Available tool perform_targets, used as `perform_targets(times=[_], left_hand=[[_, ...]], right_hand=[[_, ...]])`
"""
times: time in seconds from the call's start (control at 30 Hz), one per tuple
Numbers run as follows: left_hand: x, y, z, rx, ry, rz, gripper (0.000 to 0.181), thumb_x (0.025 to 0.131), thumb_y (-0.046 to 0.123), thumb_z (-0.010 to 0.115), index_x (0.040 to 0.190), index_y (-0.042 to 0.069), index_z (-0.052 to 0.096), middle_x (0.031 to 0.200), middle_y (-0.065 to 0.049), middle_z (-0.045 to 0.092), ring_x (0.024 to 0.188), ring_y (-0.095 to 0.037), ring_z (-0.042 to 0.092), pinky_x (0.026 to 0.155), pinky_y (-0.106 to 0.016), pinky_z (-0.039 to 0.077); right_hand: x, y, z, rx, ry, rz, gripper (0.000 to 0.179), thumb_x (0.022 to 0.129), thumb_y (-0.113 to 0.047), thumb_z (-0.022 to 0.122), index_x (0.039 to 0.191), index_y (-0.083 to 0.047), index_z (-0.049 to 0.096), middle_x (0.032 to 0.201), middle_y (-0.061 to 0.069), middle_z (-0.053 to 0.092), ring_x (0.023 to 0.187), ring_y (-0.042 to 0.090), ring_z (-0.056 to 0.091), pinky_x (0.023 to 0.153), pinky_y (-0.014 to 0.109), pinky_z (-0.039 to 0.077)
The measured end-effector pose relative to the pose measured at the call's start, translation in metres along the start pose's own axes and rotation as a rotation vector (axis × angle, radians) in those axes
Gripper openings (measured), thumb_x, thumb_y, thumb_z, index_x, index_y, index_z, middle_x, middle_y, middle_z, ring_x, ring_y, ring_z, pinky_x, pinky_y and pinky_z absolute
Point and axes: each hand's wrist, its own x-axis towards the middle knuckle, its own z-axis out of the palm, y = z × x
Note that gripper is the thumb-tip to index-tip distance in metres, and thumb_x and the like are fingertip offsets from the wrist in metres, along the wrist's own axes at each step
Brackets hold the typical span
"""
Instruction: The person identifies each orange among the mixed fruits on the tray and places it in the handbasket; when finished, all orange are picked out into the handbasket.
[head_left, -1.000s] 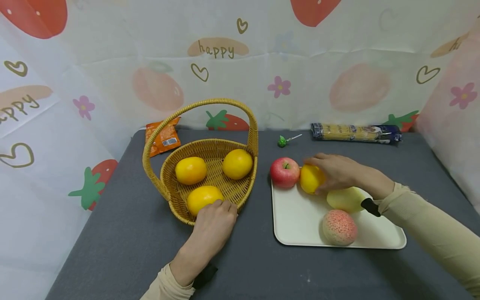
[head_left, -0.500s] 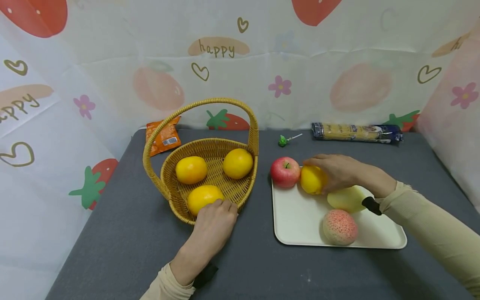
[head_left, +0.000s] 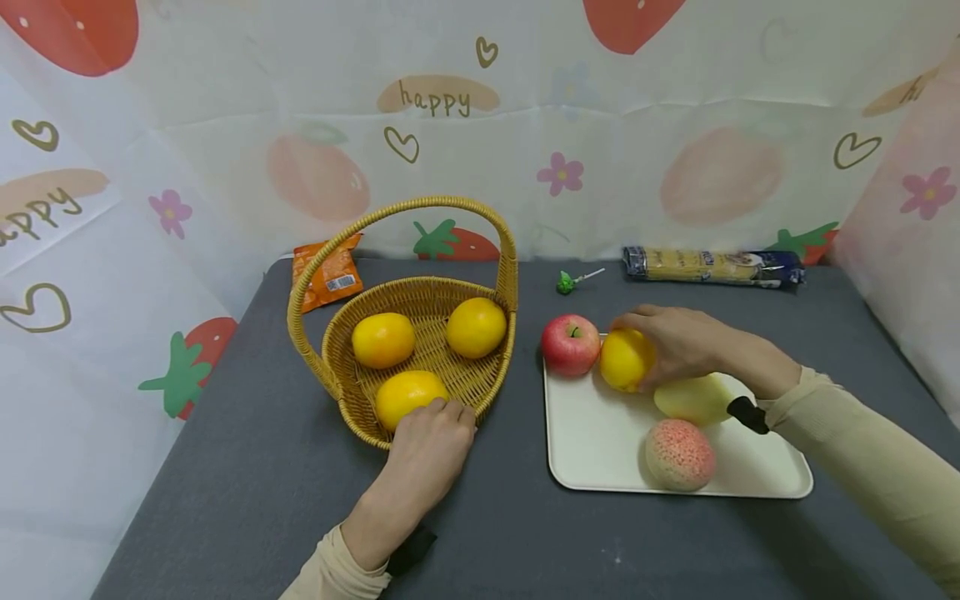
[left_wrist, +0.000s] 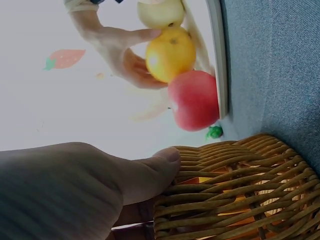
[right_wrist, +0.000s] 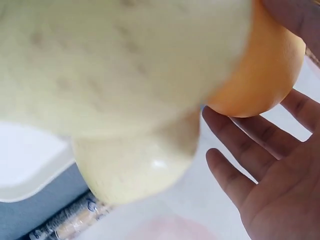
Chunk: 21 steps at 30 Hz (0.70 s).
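Observation:
My left hand (head_left: 431, 446) holds the front rim of the wicker basket (head_left: 438, 337), the thumb on the weave in the left wrist view. Three yellow-orange fruits lie in the basket, the front one (head_left: 405, 398) close to my knuckles. On the white tray (head_left: 600, 454), my right hand (head_left: 678, 337) grips an orange (head_left: 624, 360), thumb on one side and fingers on the other. A red apple (head_left: 572, 346) sits against the orange's left side at the tray corner. Below my right wrist lies a pale yellow pear-shaped fruit (head_left: 692, 400), with a pink speckled round fruit (head_left: 679, 455) in front.
An orange packet (head_left: 330, 275) lies behind the basket, whose tall handle (head_left: 435, 202) arches over it. A green lollipop (head_left: 566, 282) and a packet of noodles (head_left: 708, 265) lie along the back of the grey table (head_left: 247, 467), before a printed cloth backdrop.
My right hand has shifted slightly around the orange, showing a little more of the fruit. The left hand and basket stay in place.

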Motion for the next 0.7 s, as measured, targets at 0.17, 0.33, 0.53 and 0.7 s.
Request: perform_targets(times=[0.17,0.33,0.53,0.7], left_hand=[[0.0,0.0,0.0,0.005,0.008,0.004,0.01,0.084,0.018,0.076,0.081,0.009,0.072,0.07,-0.002,0.063,0.06,-0.015,0.055,0.051,-0.027,0.047],[0.001,0.0,-0.001,0.006,0.012,0.007,0.009,0.084,0.017,0.076,0.08,0.009,0.072,0.07,-0.002,0.063,0.06,-0.015,0.054,0.051,-0.027,0.047],[0.001,0.0,0.0,0.004,0.021,0.008,0.011,0.084,0.016,0.076,0.078,0.009,0.071,0.068,-0.002,0.062,0.058,-0.015,0.053,0.049,-0.027,0.046],[0.0,0.0,0.001,-0.003,0.024,0.008,0.011,0.083,0.015,0.076,0.076,0.009,0.07,0.067,-0.002,0.061,0.057,-0.015,0.052,0.049,-0.026,0.045]], right_hand=[[-0.006,0.0,-0.014,0.032,0.045,0.029,0.074,0.069,-0.036,0.086,0.132,-0.014,0.056,0.123,0.015,0.059,0.102,0.031,0.061,0.085,0.054,0.052],[-0.005,-0.006,-0.026,0.112,0.137,-0.006,0.075,0.069,-0.033,0.086,0.132,-0.01,0.053,0.119,0.018,0.054,0.098,0.031,0.057,0.086,0.051,0.053],[0.008,-0.028,-0.033,0.184,0.244,-0.083,0.076,0.069,-0.03,0.086,0.134,-0.009,0.051,0.125,0.018,0.05,0.102,0.031,0.056,0.086,0.049,0.053],[0.02,-0.049,-0.039,0.191,0.241,-0.135,0.077,0.073,-0.029,0.083,0.139,-0.01,0.047,0.132,0.017,0.053,0.106,0.032,0.059,0.088,0.048,0.053]])
